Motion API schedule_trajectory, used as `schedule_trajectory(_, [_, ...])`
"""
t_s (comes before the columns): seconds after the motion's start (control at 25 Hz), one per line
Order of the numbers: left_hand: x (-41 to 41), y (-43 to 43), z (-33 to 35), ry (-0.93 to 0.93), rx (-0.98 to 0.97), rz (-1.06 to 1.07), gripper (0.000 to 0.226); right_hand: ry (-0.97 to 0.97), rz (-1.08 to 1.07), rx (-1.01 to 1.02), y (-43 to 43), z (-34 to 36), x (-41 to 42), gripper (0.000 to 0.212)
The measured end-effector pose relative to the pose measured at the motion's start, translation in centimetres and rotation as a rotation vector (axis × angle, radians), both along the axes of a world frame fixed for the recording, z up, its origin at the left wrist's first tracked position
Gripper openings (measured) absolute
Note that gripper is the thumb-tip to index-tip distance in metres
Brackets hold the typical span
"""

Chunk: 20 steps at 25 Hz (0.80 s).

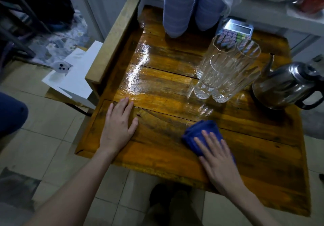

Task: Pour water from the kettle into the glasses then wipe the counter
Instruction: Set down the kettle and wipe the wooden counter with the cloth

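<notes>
The right hand (219,157) is lying flat on a folded blue cloth (199,129), fingers straight and slightly spread, pressing it against the wooden tabletop (166,103) near the front edge. Well apart to its left, the left hand (117,126) is resting palm down on bare wood, fingers straight and close together, holding nothing. Farther back on the right, a cluster of tall clear glasses (226,71) is standing upright, with the steel kettle (280,85) sitting just beside them. Behind, a calculator (236,30) and two stacks of blue bowls (180,8) are sitting at the far edge.
</notes>
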<state>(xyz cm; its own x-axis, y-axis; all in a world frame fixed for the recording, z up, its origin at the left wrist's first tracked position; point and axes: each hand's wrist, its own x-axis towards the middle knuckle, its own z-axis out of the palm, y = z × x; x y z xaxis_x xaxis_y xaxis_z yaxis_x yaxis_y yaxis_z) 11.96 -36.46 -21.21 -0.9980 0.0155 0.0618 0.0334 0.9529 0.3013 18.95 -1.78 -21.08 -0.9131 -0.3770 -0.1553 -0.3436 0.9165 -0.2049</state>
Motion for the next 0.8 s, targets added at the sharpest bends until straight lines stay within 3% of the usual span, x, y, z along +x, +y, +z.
schedule_trajectory(0.12, [0.0,0.0,-0.2,0.010,-0.011,0.001,0.057,-0.061,-0.284,-0.006,4.6,0.7,-2.2,0.060])
schedule_trajectory(0.24, [0.1,0.1,-0.3,0.018,-0.042,0.005,0.056,-0.046,-0.441,-0.036,2.7,0.5,-5.4,0.062])
schedule_trajectory(0.56, [0.1,0.8,-0.2,-0.012,-0.086,-0.001,0.057,0.015,0.022,-0.085,-12.4,0.2,-2.6,0.054])
schedule_trajectory(0.68, [0.2,0.9,-0.3,-0.001,-0.064,0.010,0.056,0.047,0.061,-0.063,-8.1,-0.2,-0.3,0.053])
schedule_trajectory(0.8, [0.3,0.9,-0.5,0.012,-0.033,0.011,0.056,0.060,-0.172,-0.054,0.3,-0.1,0.0,0.054])
